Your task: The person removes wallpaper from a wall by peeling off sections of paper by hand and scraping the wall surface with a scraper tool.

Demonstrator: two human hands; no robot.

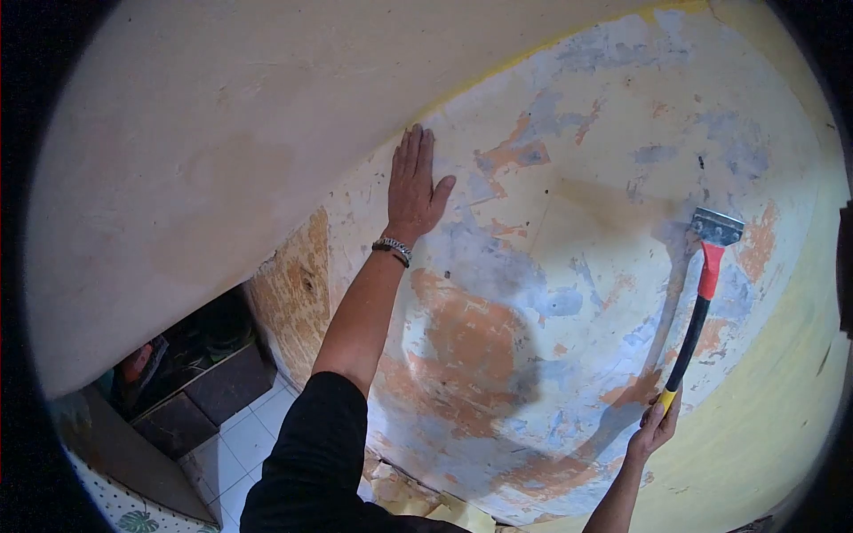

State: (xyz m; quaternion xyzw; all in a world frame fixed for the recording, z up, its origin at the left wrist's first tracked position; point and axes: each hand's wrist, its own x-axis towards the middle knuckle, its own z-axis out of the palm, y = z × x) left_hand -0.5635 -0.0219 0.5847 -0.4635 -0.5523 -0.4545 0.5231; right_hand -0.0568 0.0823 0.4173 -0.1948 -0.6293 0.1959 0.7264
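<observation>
My left hand point(416, 191) lies flat against the patchy wall point(498, 258), fingers stretched upward near the slanted ceiling edge, with a bracelet at the wrist. At the lower right my right hand point(656, 430) is wrapped round the handle end of a long scraper point(686, 342). The scraper has a black shaft with a yellow lower part, a red neck and a wide metal head at the top. Its head is over the upper right of the wall; whether the blade touches the surface is hard to tell. Orange, grey and cream patches show where paint is gone.
The pale sloping ceiling point(204, 160) fills the upper left. Dark cabinets point(227, 382) holding dim items stand at the lower left, beside white floor tiles point(249, 441). Loose peeled pieces point(400, 491) lie at the wall's foot. A spotted, leaf-patterned surface point(138, 520) shows at bottom left.
</observation>
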